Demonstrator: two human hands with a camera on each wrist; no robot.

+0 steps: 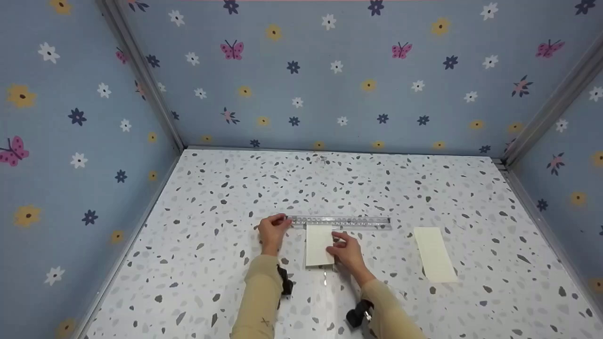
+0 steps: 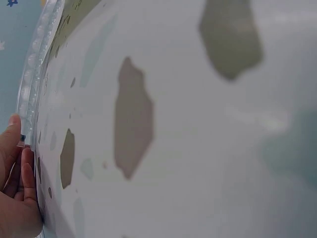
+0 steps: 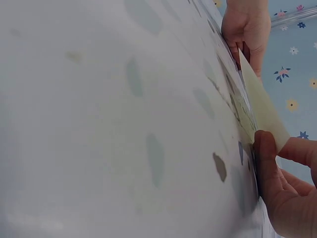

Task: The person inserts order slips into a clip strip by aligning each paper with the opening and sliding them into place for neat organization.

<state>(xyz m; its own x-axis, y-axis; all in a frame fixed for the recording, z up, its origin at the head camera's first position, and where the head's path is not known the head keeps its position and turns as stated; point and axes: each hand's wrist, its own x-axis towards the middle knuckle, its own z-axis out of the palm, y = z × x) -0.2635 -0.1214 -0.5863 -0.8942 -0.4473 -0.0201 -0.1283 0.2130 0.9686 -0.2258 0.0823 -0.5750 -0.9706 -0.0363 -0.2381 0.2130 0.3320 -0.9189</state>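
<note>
One clear ruler (image 1: pixel 339 222) lies crosswise on the speckled table (image 1: pixel 212 197), and we see the left hand (image 1: pixel 274 230) pinching its left end, thumb and fingers drawn close together. Just on the near side of the ruler, a cream sheet (image 1: pixel 319 246) of paper reaches up to its edge; we cannot tell whether the paper tucks underneath. The right hand (image 1: pixel 347 253), fingers bent, pinches that sheet's right side; from the right wrist view we see the paper tilted up off the table. Well apart to the right lies another cream strip (image 1: pixel 435 255). Behind, we see a blue flowered wall (image 1: pixel 330 54).
</note>
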